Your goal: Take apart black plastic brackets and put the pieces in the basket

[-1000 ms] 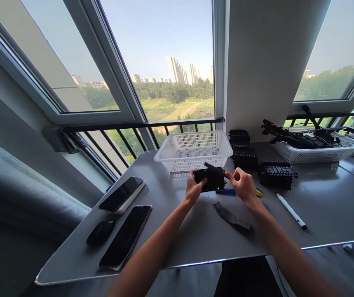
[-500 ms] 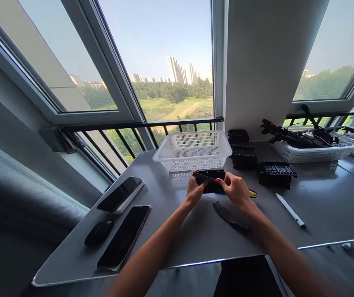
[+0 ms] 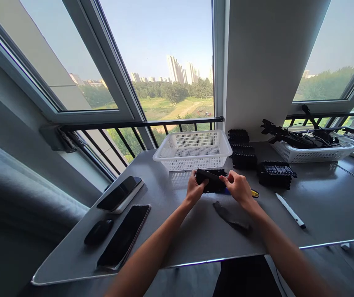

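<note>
My left hand [image 3: 194, 190] grips the left end of a black plastic box [image 3: 211, 181] held just above the grey table [image 3: 195, 231], in front of a white mesh basket [image 3: 193, 150]. My right hand [image 3: 237, 188] pinches a thin black strip [image 3: 209, 175] that lies across the top of the box. A dark flat strip [image 3: 230, 218] rests on the table below my right hand. A tool with a yellow tip [image 3: 254, 193] pokes out from behind my right hand.
Several black boxes [image 3: 244, 154] stand stacked right of the basket, one more [image 3: 276, 173] in front. A white pen [image 3: 290, 210] lies at right. Two phones [image 3: 123, 235] and a mouse [image 3: 98, 232] sit at left. Another basket [image 3: 315, 152] holds cables.
The black strip in my right hand swung down from a raised tilt and now lies on top of the box. Both hands stayed in nearly the same place.
</note>
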Demonstrator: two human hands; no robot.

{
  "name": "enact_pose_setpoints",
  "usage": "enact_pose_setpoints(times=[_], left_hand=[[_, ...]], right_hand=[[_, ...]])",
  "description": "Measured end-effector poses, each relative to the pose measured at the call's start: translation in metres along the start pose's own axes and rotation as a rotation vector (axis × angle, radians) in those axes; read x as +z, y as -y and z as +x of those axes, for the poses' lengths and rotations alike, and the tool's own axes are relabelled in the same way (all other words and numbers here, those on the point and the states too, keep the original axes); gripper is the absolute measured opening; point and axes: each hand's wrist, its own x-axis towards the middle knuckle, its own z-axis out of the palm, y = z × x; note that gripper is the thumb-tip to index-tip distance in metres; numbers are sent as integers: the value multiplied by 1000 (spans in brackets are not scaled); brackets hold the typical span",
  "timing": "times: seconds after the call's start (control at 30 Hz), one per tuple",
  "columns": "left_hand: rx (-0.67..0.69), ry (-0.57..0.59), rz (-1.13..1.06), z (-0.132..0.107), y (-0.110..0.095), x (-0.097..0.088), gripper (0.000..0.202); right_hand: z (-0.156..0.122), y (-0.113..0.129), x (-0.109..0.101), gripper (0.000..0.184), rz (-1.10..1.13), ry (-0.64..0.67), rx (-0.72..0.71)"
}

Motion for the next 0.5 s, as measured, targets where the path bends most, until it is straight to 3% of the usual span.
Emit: enact_pose_setpoints(times=[0.23, 0.5], left_hand=[[20, -26, 7, 2, -2, -3, 39], [79, 56, 175, -12, 4, 5, 35]], right_hand=[[8, -11, -14, 47, 43, -109, 70], [1, 3, -2, 56, 3, -98, 30]])
